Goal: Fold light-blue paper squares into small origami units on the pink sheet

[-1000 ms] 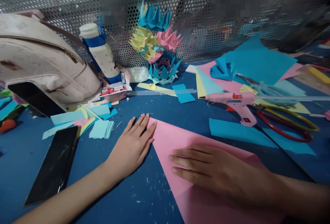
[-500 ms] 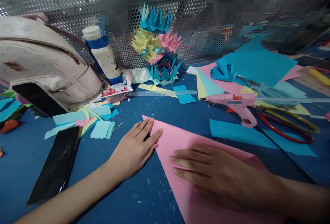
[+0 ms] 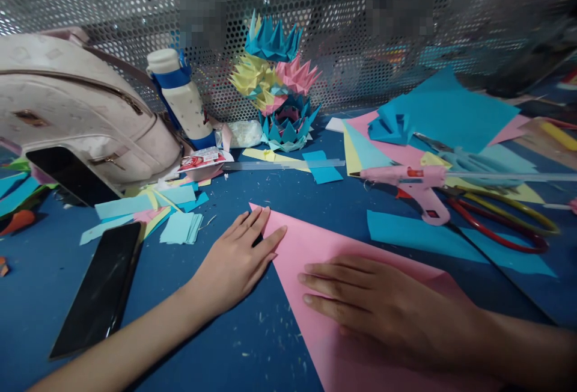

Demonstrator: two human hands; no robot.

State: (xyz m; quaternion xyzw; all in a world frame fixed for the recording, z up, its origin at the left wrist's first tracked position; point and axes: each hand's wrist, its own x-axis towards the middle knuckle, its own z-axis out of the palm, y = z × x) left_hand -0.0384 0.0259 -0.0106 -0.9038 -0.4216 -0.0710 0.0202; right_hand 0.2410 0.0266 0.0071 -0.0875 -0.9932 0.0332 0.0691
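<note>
A folded sheet of pink paper (image 3: 311, 248) lies on the blue table, its sharp corner pointing to the far left. My left hand (image 3: 238, 254) rests at that corner, fingers stretched out and fingertips pressing on the paper's edge. Flat on the middle of the sheet lies my right hand (image 3: 374, 308), its fingers extended and pointing left; the thumb is mostly hidden beneath it. To the left of my left hand are a stack of small light-blue paper pieces (image 3: 180, 228) and a black phone (image 3: 99, 290).
Behind the paper stands a paper-flower stack (image 3: 274, 79) against a perforated metal screen. At right lie a pink glue gun (image 3: 412, 178), red-and-yellow-handled scissors (image 3: 500, 223) and coloured sheets (image 3: 451, 115). A bottle (image 3: 184, 100) and a pale backpack (image 3: 67, 109) stand at left.
The view has shifted very slightly, so the background things sit a little lower. Both hands stay in place on the pink paper.
</note>
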